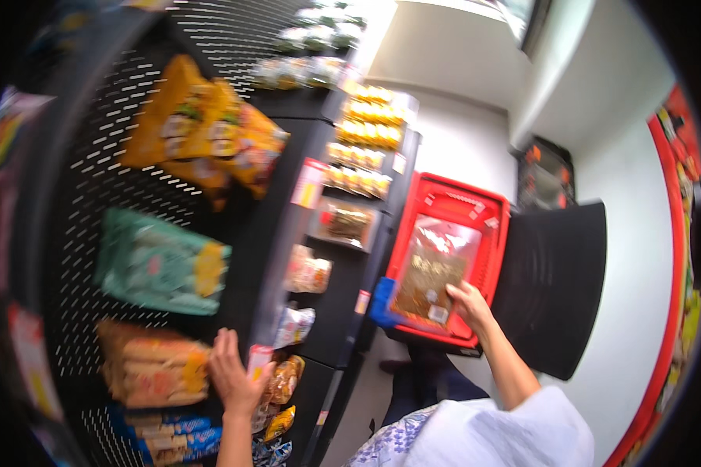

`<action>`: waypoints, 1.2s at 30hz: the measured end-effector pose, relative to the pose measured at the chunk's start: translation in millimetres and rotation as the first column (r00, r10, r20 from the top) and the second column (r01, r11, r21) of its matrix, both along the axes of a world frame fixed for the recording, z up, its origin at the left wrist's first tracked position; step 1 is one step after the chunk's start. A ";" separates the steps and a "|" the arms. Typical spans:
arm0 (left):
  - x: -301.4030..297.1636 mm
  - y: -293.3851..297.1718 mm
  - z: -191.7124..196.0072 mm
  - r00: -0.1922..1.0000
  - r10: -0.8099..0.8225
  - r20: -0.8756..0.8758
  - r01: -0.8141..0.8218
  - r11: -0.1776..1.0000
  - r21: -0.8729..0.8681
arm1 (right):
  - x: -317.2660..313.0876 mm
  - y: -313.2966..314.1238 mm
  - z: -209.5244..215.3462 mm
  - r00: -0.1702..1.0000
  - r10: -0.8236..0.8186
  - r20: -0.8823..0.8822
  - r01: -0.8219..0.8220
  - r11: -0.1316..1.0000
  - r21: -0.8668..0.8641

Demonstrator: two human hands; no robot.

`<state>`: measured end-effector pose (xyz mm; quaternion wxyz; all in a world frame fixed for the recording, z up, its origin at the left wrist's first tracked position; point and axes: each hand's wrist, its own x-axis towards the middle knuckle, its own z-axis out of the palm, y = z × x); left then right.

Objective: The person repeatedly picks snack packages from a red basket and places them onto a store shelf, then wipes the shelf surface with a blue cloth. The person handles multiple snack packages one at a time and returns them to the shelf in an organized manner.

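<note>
My right hand point(470, 304) grips the lower right edge of a flat clear bag of dark brown food point(432, 265), its thumb on top. The bag lies inside or just over a red plastic basket point(409, 233); I cannot tell whether it rests on the bottom. My left hand point(237, 375) is open, fingers stretched, at the front edge of a black shelf point(249, 268) by a price tag point(259, 359). Beside its fingertips is a pack of pale stick-shaped snacks point(160, 366). The picture is somewhat blurred.
A green snack bag point(163, 261) and orange bags point(206, 132) lie on the shelf. Lower shelves hold yellow packs point(370, 121) and a clear tray of brown food point(346, 223). A dark board-like surface point(553, 288) and a dark crate point(545, 171) are right of the basket.
</note>
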<state>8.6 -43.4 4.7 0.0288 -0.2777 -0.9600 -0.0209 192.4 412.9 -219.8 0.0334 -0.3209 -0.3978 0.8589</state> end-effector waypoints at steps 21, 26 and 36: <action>146.4 19.0 209.2 0.964 0.053 0.262 -0.250 0.522 0.816 | -100.9 -153.8 351.2 0.486 0.730 -0.481 -0.271 0.649 0.711; 162.7 0.5 301.1 0.983 0.180 0.041 -0.131 0.522 0.843 | -127.3 -175.1 472.2 0.248 0.789 -0.562 0.222 0.518 0.826; 72.0 -59.7 421.6 0.843 0.380 -0.382 0.126 0.550 0.826 | -224.6 -267.0 644.8 0.115 0.814 -0.570 0.402 0.487 0.776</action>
